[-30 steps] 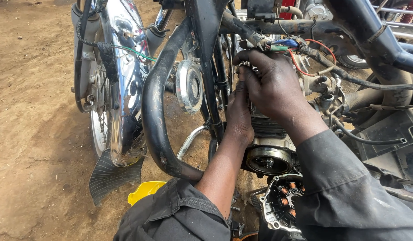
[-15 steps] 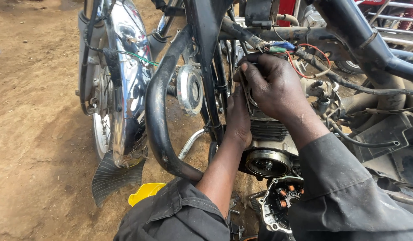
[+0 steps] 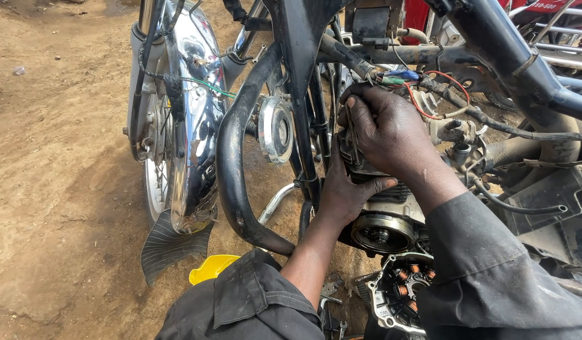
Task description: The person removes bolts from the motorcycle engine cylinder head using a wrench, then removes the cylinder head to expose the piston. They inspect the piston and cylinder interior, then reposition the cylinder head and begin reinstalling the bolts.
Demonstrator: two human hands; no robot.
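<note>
Below my wrists, closest to me, the stator plate [image 3: 401,291] with its copper coils hangs loose on its leads, under the open crankcase hole [image 3: 378,234]. Risk: a knee or a dropped part could knock it and strain the wires.

Left hand [image 3: 342,192] cups the underside of the finned engine cylinder [image 3: 366,165], fingers spread against it. Right hand [image 3: 391,129] clamps over the top of the same cylinder, thumb side toward the frame downtube [image 3: 303,101]. Both hands are grasping it; if oily fins slip, it could cock on its studs or drop.

Just above my right knuckles sits the wire bundle [image 3: 423,85], red, blue and green; lifting could snag it.

Left of both hands, the black crash bar [image 3: 231,157], then the chrome front mudguard [image 3: 193,145]. Loose dirt ground [image 3: 58,189] could get into the open engine.
</note>
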